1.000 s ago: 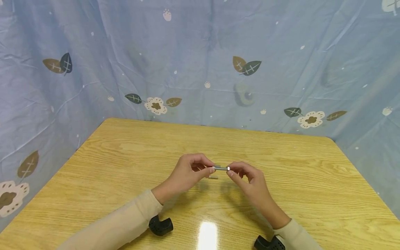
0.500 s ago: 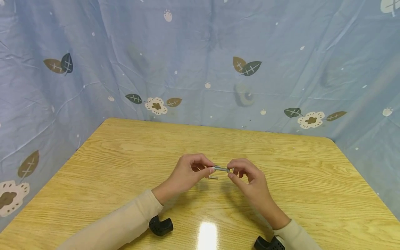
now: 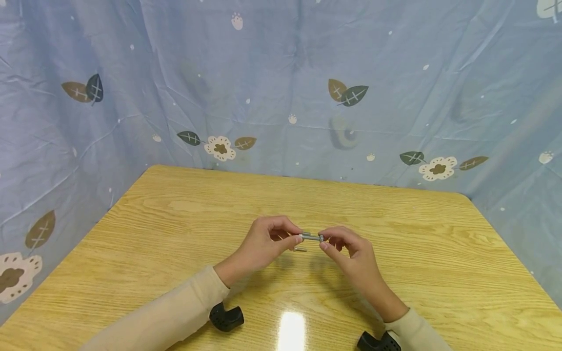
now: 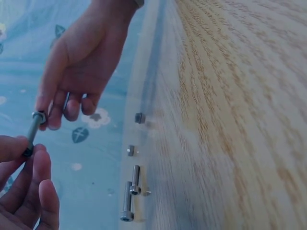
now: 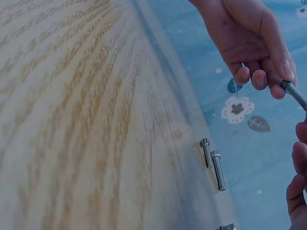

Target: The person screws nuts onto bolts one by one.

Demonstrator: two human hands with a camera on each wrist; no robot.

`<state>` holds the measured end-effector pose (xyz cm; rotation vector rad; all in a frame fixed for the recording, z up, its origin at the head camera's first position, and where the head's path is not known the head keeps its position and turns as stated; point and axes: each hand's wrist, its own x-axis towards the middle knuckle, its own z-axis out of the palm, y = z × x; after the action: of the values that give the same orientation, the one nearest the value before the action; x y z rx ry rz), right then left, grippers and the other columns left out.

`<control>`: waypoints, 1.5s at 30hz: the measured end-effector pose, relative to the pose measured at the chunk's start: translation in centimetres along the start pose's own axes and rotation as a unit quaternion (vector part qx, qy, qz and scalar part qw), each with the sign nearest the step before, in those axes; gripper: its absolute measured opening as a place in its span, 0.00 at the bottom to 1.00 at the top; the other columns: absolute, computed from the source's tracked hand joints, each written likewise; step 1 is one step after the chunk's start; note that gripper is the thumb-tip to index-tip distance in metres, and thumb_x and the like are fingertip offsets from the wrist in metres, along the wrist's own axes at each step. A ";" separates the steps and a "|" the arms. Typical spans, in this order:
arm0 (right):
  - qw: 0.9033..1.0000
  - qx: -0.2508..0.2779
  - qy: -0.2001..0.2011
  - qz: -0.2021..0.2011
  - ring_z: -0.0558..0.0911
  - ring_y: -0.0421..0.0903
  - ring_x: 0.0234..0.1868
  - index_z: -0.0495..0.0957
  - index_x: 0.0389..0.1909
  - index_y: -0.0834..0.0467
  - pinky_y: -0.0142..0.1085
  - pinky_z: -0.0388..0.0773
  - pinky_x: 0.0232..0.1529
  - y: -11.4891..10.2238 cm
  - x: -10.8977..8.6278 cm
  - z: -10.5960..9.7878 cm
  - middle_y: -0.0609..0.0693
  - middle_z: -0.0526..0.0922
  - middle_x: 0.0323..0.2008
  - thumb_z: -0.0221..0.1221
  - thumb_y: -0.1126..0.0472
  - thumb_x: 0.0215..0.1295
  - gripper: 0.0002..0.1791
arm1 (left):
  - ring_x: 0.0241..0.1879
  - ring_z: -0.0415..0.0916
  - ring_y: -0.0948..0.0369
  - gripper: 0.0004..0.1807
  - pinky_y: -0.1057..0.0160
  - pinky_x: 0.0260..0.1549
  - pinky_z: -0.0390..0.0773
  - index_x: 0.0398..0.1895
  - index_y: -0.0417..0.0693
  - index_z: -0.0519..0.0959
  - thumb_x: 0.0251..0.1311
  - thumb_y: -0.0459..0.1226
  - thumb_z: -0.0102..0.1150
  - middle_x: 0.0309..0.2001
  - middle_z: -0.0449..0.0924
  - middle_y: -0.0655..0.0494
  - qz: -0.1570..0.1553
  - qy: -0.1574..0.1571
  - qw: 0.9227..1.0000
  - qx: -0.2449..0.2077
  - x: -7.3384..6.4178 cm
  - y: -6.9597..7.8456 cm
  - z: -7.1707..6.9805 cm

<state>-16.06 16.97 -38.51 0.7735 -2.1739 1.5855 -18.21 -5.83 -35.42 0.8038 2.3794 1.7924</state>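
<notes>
Over the middle of the table, my left hand (image 3: 269,243) pinches the head end of a metal bolt (image 3: 311,237), which lies nearly level and points right. At its other end sits a hex nut (image 4: 38,116), pinched by the thumb and index finger of my right hand (image 3: 352,253). In the left wrist view, a longer socket-head bolt (image 4: 127,201) and a shorter one (image 4: 135,178) lie side by side on the table below the hands. Two loose nuts rest near them, one nut (image 4: 131,150) closer to the bolts and another nut (image 4: 139,118) farther off.
The wooden table (image 3: 210,195) has a light patch reflected near its front. A blue patterned curtain (image 3: 272,73) hangs behind it and at both sides. Black wrist pieces (image 3: 226,318) show beside the sleeves.
My right fingers parted slightly around the nut half a second ago and have closed on it again. The nut's face has turned. My left hand and the bolt have stayed nearly still.
</notes>
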 end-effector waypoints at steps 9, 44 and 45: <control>0.998 0.009 0.015 -0.054 0.73 0.39 0.33 0.77 0.49 0.66 0.31 0.70 0.31 0.1 0.1 0.1 0.49 0.76 0.51 0.59 0.80 0.57 0.18 | 0.33 0.83 0.49 0.05 0.63 0.32 0.83 0.38 0.50 0.85 0.62 0.39 0.63 0.37 0.84 0.52 -0.003 0.007 1.000 -0.003 0.0 -0.1 0.0; 0.999 0.010 -0.002 -0.047 0.74 0.40 0.34 0.77 0.46 0.61 0.32 0.70 0.31 -0.1 -0.1 0.4 0.52 0.78 0.42 0.59 0.80 0.58 0.17 | 0.32 0.83 0.54 0.04 0.65 0.31 0.82 0.37 0.49 0.85 0.61 0.38 0.64 0.36 0.84 0.53 0.001 0.004 1.000 -0.001 -0.2 0.1 0.2; 0.999 0.007 -0.002 -0.041 0.74 0.39 0.34 0.77 0.45 0.60 0.32 0.70 0.31 -0.1 -0.1 0.3 0.50 0.78 0.41 0.60 0.79 0.58 0.17 | 0.33 0.84 0.52 0.04 0.65 0.31 0.82 0.37 0.50 0.85 0.61 0.38 0.64 0.36 0.84 0.53 0.001 0.002 1.000 -0.003 -0.2 0.1 0.3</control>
<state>-15.91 16.64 -38.59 0.8589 -2.1086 1.5620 -17.91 -5.67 -35.49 0.8026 2.3758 1.8036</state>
